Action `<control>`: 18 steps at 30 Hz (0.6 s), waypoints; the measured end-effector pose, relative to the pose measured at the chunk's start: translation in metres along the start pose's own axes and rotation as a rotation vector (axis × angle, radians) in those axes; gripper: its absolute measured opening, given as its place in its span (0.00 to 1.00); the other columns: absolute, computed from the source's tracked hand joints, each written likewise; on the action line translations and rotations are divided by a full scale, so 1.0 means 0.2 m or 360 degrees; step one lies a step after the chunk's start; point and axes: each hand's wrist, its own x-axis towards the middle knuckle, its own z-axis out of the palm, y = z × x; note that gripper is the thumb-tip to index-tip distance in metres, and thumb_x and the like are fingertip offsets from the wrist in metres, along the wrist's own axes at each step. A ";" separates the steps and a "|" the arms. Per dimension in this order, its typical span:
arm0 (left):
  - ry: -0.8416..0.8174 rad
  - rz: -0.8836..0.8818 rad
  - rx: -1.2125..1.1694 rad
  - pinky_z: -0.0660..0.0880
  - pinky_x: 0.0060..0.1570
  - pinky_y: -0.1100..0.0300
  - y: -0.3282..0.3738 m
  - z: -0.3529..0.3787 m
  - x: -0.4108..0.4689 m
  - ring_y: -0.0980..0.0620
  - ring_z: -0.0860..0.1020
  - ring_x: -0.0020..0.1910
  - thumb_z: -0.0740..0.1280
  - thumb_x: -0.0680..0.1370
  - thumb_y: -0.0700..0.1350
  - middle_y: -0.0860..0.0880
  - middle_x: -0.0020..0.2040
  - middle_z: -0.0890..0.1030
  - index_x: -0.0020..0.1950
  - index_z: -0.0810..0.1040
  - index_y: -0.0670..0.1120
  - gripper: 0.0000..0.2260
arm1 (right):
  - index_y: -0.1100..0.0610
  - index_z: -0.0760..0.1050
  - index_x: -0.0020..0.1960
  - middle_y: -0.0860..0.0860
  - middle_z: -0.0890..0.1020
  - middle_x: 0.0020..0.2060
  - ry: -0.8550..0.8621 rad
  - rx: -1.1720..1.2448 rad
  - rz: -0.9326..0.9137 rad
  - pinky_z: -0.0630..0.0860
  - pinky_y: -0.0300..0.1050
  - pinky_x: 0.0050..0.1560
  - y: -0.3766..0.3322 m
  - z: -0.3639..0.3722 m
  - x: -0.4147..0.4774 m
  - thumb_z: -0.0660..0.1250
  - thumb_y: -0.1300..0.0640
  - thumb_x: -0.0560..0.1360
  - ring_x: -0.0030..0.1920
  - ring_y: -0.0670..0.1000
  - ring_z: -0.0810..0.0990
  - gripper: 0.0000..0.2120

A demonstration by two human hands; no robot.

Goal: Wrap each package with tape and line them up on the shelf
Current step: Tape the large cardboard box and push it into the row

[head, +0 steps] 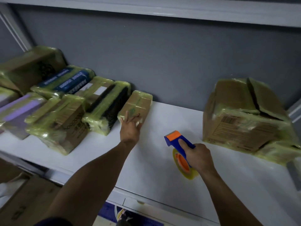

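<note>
**Shelf check: small package at end of row, dispenser in hand**

White shelf (162, 121) runs the full width, with a grey wall behind it.

Far right: large wrapped carton (241, 115), cardboard under yellowish clear tape, top flaps dented and partly sprung. It stands well apart from the rest.

Left half: cluster of wrapped packages in a slanting row against the wall.
- Big brown box (31, 69) sits at the back left.
- Blue-printed package (68, 80) is next to it.
- Purple package (21, 110) is near the front left.
- Brown printed carton (61, 123) is nearest the shelf edge.
- Black-sided package (105, 106) lies just right of that.

All show the same yellowish tape skin. Print is too blurred to read.

Small brown package (138, 103), taped, lies at the right end of the row, just beside the black-sided one. Its far end is near the wall.

Left hand (130, 129) reaches forward. Its fingers (126, 115) are spread and fairly straight, laid on the near top face of the small package, not curled round it.

Right hand (198, 157) grips the handle of a blue and orange tape dispenser (177, 141), fingers wrapped round it and one digit pressed along the top. The dispenser is over bare shelf between the small package and the large carton.

Tape roll (184, 168), yellowish, hangs under the dispenser. Cannot tell whether it touches the shelf.
</note>
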 end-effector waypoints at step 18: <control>-0.0445 0.0541 0.0150 0.53 0.79 0.51 0.46 0.01 -0.24 0.47 0.50 0.82 0.64 0.83 0.49 0.52 0.83 0.56 0.80 0.63 0.53 0.25 | 0.56 0.73 0.31 0.50 0.78 0.23 0.0052 0.0249 -0.0021 0.70 0.41 0.31 0.17 -0.20 -0.24 0.64 0.31 0.77 0.22 0.45 0.76 0.30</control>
